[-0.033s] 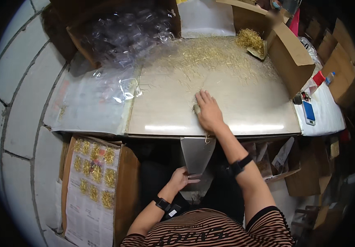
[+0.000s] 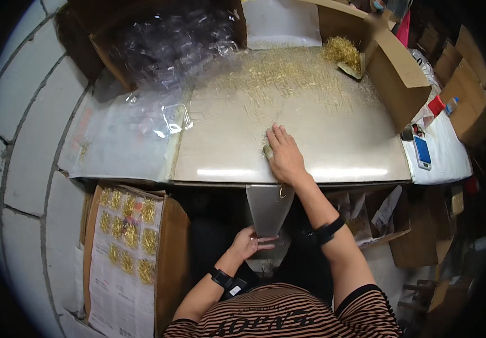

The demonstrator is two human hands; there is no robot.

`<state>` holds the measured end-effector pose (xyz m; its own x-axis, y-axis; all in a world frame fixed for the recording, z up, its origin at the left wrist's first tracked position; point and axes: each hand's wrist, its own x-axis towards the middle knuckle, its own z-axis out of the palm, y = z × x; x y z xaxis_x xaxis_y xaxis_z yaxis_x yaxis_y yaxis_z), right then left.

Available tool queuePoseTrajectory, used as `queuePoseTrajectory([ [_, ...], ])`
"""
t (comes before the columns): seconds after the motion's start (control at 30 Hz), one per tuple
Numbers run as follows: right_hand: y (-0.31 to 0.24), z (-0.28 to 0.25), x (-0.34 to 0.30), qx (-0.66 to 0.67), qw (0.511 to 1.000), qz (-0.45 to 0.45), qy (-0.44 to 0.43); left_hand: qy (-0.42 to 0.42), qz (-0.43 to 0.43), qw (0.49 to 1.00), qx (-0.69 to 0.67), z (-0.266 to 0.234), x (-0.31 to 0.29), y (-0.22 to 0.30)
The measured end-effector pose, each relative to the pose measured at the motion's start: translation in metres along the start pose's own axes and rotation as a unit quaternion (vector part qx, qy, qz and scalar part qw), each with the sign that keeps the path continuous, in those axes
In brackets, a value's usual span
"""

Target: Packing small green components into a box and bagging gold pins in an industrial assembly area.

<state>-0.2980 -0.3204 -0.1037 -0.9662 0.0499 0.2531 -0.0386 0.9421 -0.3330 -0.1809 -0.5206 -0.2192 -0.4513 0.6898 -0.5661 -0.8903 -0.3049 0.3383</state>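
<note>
My right hand lies palm down on the pale tabletop, fingers stretched out, with a dark cover on the thumb. Beside its fingertips is a small cluster of thin metal pin-like pieces. From the table's front edge a grey chute slopes down toward me, and a thin gold loop hangs near its top. At the chute's lower end is my left hand, its fingers extended and apart. A pale see-through area shows below that hand; I cannot make out what it is.
Loose gold pieces spread across the far tabletop, near a gold heap. Clear plastic bags pile up at back left. Filled small bags lie on a carton at left. A blue scale and cardboard wall stand right.
My right hand has barely shifted, with slightly more of the small pieces showing beside its fingers. The left hand stays at the chute's lower end.
</note>
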Motion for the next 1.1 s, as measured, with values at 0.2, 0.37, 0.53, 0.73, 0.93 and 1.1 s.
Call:
queuePoseTrajectory([
  [0.2,-0.050,-0.029,-0.063,-0.021,1.000,0.001,0.003,-0.116,0.026,0.991,0.062,-0.001,-0.005,0.004],
  [0.37,-0.057,-0.068,-0.107,0.056,0.998,-0.003,-0.013,-0.058,0.029,0.992,0.108,0.005,-0.009,0.005],
  [0.53,-0.048,-0.094,-0.141,0.141,0.990,-0.013,-0.004,-0.075,0.026,0.993,0.086,-0.010,0.000,0.000],
  [0.73,-0.019,-0.106,-0.101,0.202,0.978,-0.042,-0.017,-0.024,0.044,0.997,0.051,-0.032,0.024,-0.020],
  [0.93,0.078,-0.061,0.067,0.034,0.999,-0.009,0.026,0.007,0.037,0.996,0.082,-0.034,0.023,-0.014],
  [1.1,0.045,-0.039,0.066,-0.086,0.990,-0.030,-0.106,0.034,0.046,0.992,0.113,-0.017,0.004,0.011],
])
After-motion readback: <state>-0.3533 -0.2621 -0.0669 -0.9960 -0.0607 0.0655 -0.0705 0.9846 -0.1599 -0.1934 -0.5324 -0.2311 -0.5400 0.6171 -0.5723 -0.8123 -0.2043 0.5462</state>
